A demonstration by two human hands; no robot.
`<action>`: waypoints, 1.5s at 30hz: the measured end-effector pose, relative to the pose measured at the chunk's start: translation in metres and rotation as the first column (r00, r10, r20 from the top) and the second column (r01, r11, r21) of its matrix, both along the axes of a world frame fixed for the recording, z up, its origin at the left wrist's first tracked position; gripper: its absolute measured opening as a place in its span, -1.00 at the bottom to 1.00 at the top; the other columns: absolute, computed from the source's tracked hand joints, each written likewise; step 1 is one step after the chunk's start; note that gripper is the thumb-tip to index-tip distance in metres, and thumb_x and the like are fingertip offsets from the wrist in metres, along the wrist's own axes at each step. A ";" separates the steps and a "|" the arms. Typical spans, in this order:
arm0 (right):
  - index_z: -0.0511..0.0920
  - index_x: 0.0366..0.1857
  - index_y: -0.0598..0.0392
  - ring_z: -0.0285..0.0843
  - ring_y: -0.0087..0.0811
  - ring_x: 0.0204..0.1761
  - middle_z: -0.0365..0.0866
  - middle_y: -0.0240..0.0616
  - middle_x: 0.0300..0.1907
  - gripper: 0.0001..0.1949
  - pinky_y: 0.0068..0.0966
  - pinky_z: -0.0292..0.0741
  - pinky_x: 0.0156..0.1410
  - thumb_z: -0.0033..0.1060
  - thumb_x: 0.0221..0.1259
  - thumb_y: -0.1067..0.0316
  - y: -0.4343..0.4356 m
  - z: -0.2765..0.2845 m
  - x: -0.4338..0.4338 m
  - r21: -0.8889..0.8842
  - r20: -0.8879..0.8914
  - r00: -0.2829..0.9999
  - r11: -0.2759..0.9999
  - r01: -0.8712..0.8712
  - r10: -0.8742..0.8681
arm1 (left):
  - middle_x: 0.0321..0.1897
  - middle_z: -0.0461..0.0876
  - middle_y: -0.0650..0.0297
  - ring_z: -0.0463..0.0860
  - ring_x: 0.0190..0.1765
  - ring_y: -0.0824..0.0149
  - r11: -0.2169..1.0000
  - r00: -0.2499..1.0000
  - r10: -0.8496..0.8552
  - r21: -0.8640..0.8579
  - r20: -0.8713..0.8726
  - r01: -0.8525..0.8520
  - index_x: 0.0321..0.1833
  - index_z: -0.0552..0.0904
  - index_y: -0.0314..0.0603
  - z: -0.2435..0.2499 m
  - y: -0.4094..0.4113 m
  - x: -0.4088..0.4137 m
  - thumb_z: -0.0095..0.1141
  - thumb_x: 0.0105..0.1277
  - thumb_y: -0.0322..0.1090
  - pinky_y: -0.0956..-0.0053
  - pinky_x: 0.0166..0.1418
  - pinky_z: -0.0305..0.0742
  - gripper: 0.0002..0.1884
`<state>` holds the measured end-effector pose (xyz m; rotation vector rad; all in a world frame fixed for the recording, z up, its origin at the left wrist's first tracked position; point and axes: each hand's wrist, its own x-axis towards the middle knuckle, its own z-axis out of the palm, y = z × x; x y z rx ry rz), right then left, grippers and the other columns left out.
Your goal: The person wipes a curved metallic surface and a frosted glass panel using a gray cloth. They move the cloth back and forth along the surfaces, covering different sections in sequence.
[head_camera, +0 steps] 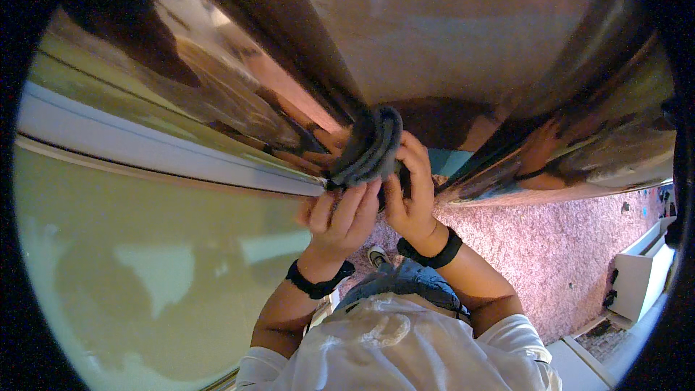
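Observation:
Both hands are raised at the middle of the view around a bunched dark grey cloth (374, 146), with folds that look soft. My left hand (342, 217) grips its lower edge, fingers pointing up and slightly blurred. At its right side my right hand (412, 190) has its fingers curled on the cloth. Each wrist wears a black band. Just behind the cloth stands a tall glossy brown panel (445, 49), whose shiny surface shows reflections. Part of the cloth and some fingertips hide one another.
A pale green glossy surface (163, 282) with a white strip (163, 141) runs along the left. Pink carpet (521, 250) lies below right, with small scattered items. A white open box or drawer (635, 282) stands at the far right. One shoe (377, 255) shows below my hands.

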<state>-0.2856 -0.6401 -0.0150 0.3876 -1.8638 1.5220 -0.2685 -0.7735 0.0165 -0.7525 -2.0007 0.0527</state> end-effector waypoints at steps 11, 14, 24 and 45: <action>0.38 0.01 0.21 0.34 0.03 0.15 0.37 0.07 0.12 -0.63 -0.25 0.28 0.28 0.07 0.04 0.54 0.004 -0.067 0.018 -0.057 0.203 0.979 0.998 0.014 -0.003 | 0.03 0.43 0.43 0.32 0.10 0.22 0.994 0.996 -0.002 -0.106 0.090 0.011 -0.19 0.69 0.13 -0.077 0.001 0.002 0.21 0.12 -0.23 0.15 0.21 0.19 -0.82; 0.45 -0.05 0.17 0.39 0.01 0.08 0.42 0.03 0.08 -0.63 -0.23 0.34 0.20 0.14 -0.04 0.55 0.012 -0.013 -0.001 -0.007 0.070 0.997 1.000 0.028 -0.028 | -0.08 0.48 0.48 0.41 -0.09 0.27 0.996 0.999 -0.006 0.090 -0.032 0.009 -0.18 0.69 0.12 -0.034 0.005 -0.012 0.16 0.14 -0.28 0.35 -0.08 0.30 -0.81; 0.53 -0.18 0.12 0.43 -0.04 -0.09 0.44 -0.04 -0.06 -0.63 -0.22 0.41 -0.02 0.33 -0.20 0.50 0.011 0.018 0.008 0.264 -0.247 0.966 0.954 0.145 -0.078 | -0.02 0.40 0.23 0.41 0.00 0.06 0.889 0.980 -0.196 0.428 0.034 0.163 -0.11 0.57 -0.01 -0.018 -0.002 -0.004 0.19 0.04 -0.45 0.15 0.02 0.28 -0.69; 0.47 -0.04 0.07 0.26 -0.18 -0.02 0.21 -0.12 0.04 -0.60 -0.36 0.34 -0.01 0.30 -0.05 0.43 -0.017 0.149 0.015 0.510 -0.625 0.770 0.679 0.527 -0.129 | 0.11 0.44 0.00 0.45 0.04 0.02 0.529 0.874 -0.446 0.731 -0.193 0.431 -0.01 0.54 -0.20 0.095 -0.021 -0.033 0.02 0.13 -0.52 0.20 0.06 0.28 -0.68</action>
